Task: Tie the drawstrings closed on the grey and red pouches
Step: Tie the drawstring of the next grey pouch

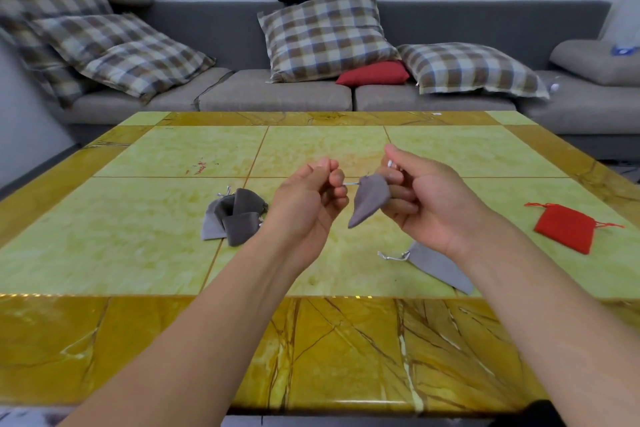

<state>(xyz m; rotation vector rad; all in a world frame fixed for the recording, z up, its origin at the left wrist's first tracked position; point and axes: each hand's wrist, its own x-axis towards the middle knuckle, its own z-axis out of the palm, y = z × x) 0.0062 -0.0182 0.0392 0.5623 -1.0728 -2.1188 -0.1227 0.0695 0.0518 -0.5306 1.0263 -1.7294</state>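
Both forearms reach over the surface (138, 253), left hand (308, 198) and right hand (420, 199) pinching the cords of a lifted grey pouch (369, 199) (mid-cinch, I'd say), knotting next; red pouch (564, 227) waits.

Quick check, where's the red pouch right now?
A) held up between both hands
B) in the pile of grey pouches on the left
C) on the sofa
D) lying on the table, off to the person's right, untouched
D: the red pouch lies flat on the table to the right, while the left hand and right hand hold a grey pouch up by its drawstrings.
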